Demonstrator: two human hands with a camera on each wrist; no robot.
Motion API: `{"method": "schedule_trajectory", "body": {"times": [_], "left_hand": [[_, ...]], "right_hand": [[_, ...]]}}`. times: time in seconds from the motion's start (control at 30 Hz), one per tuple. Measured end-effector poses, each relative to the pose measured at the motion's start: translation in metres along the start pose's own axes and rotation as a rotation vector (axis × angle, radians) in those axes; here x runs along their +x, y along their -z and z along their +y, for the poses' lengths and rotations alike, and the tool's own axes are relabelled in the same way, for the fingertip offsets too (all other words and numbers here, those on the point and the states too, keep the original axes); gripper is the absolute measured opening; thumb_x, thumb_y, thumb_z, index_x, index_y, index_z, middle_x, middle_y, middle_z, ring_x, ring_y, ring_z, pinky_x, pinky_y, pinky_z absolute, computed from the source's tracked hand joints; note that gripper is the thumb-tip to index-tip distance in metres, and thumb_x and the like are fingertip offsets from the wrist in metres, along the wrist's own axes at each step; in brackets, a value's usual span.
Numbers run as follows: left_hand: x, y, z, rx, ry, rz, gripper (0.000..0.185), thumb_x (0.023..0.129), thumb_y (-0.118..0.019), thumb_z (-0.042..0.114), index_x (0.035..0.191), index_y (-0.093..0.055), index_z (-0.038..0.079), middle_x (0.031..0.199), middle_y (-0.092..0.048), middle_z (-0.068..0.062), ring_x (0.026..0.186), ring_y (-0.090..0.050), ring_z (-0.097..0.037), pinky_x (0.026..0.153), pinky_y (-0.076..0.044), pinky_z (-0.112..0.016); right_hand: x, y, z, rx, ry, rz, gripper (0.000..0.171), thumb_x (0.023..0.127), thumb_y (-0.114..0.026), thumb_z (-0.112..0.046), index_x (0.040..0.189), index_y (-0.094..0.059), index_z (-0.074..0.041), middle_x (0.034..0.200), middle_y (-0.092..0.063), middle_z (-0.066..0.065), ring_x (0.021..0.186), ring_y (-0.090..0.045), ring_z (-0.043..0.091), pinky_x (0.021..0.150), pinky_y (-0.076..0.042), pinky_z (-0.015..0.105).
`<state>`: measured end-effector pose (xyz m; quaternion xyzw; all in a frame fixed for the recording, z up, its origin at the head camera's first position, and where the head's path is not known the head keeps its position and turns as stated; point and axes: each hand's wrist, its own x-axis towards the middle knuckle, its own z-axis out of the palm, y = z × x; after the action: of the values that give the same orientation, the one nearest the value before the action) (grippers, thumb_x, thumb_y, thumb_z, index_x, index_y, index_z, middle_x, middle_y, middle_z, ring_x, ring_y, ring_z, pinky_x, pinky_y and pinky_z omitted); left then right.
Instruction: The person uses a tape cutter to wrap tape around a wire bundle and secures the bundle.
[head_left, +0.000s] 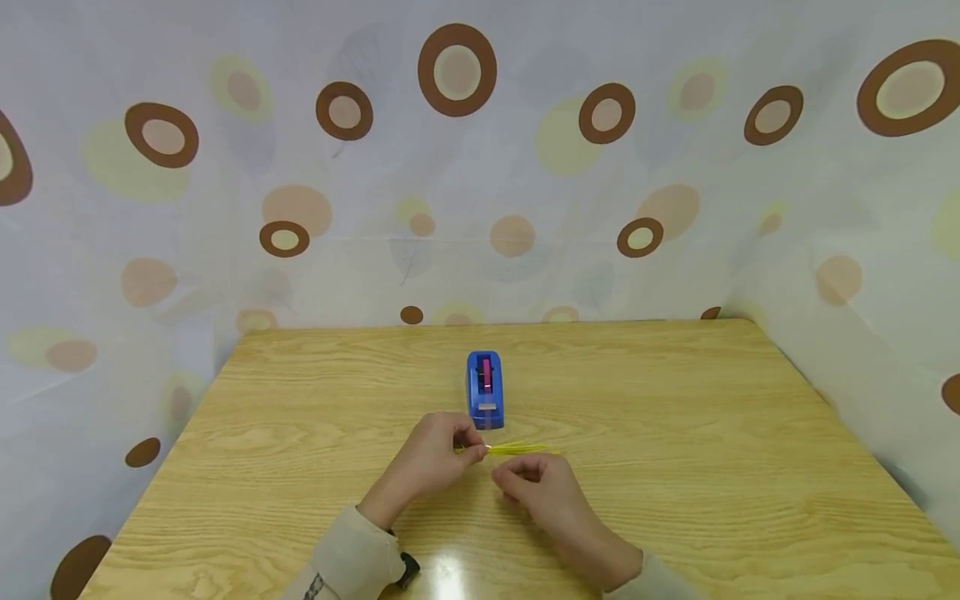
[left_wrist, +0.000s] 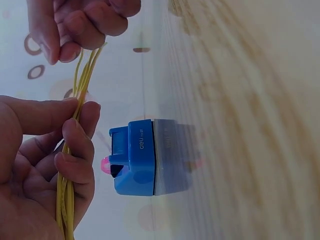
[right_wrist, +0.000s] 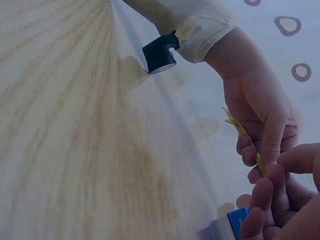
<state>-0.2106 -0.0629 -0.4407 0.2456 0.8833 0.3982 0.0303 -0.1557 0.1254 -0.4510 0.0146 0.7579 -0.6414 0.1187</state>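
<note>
My left hand (head_left: 438,450) pinches a bundle of thin yellow strands (head_left: 521,448) between thumb and fingers, just in front of the blue tape dispenser (head_left: 485,390). The left wrist view shows the yellow strands (left_wrist: 65,200) running through the palm and out past the thumb. A small pale glint shows where thumb and strands meet. My right hand (head_left: 551,496) hovers just below the strands' free ends, with thumb and index finger curled close together; I cannot tell whether something thin is between them. In the right wrist view its fingers overlap the left fingertips.
The dispenser holds a pink-cored tape roll (head_left: 487,375) and has a serrated cutter at its front. All of this is on a wood-grain table (head_left: 675,400). A patterned curtain (head_left: 525,192) surrounds the back and sides. A black device (right_wrist: 161,52) is strapped at the left cuff.
</note>
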Motion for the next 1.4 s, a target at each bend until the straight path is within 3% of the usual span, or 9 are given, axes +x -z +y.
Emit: {"method": "schedule_trajectory", "body": {"times": [0.3, 0.57, 0.7, 1.03, 1.4], "left_hand": [[0.000, 0.002, 0.001, -0.002, -0.007, -0.014, 0.015, 0.090, -0.073, 0.011, 0.077, -0.070, 0.019, 0.076, -0.062, 0.014, 0.075, -0.058, -0.006, 0.074, -0.051, -0.030], [0.001, 0.002, 0.003, -0.012, -0.004, -0.024, 0.015, 0.090, -0.073, 0.009, 0.077, -0.069, 0.017, 0.076, -0.062, 0.012, 0.072, -0.057, -0.007, 0.067, -0.050, -0.027], [0.001, 0.001, 0.003, -0.004, -0.011, -0.018, 0.015, 0.089, -0.073, 0.008, 0.077, -0.069, 0.016, 0.075, -0.062, 0.011, 0.071, -0.055, -0.008, 0.065, -0.048, -0.027], [0.001, 0.002, 0.001, 0.005, 0.010, -0.028, 0.014, 0.089, -0.073, 0.010, 0.078, -0.069, 0.017, 0.074, -0.061, 0.013, 0.069, -0.055, -0.007, 0.064, -0.048, -0.026], [0.001, 0.002, 0.001, 0.006, 0.022, -0.036, 0.016, 0.089, -0.073, 0.011, 0.076, -0.068, 0.019, 0.073, -0.061, 0.014, 0.069, -0.055, -0.007, 0.066, -0.049, -0.026]], "right_hand": [[-0.002, 0.007, -0.009, -0.025, 0.072, -0.057, 0.022, 0.094, -0.069, -0.015, 0.102, -0.072, 0.005, 0.091, -0.069, 0.007, 0.076, -0.060, 0.015, 0.066, -0.051, 0.026], [0.000, 0.017, -0.023, 0.002, 0.163, -0.112, 0.021, 0.093, -0.068, -0.009, 0.106, -0.069, 0.007, 0.103, -0.069, 0.015, 0.087, -0.063, 0.020, 0.077, -0.054, 0.031], [0.003, 0.020, -0.030, -0.008, 0.191, -0.120, 0.021, 0.092, -0.069, -0.008, 0.106, -0.068, 0.008, 0.103, -0.069, 0.017, 0.088, -0.063, 0.021, 0.077, -0.054, 0.030], [0.010, 0.026, -0.039, -0.014, 0.198, -0.128, 0.018, 0.093, -0.070, -0.016, 0.105, -0.071, -0.001, 0.107, -0.069, 0.013, 0.095, -0.064, 0.022, 0.084, -0.053, 0.033], [0.027, 0.031, -0.045, 0.012, 0.211, -0.117, 0.018, 0.093, -0.070, -0.012, 0.106, -0.071, 0.000, 0.106, -0.068, 0.017, 0.097, -0.065, 0.026, 0.087, -0.053, 0.034]]}}
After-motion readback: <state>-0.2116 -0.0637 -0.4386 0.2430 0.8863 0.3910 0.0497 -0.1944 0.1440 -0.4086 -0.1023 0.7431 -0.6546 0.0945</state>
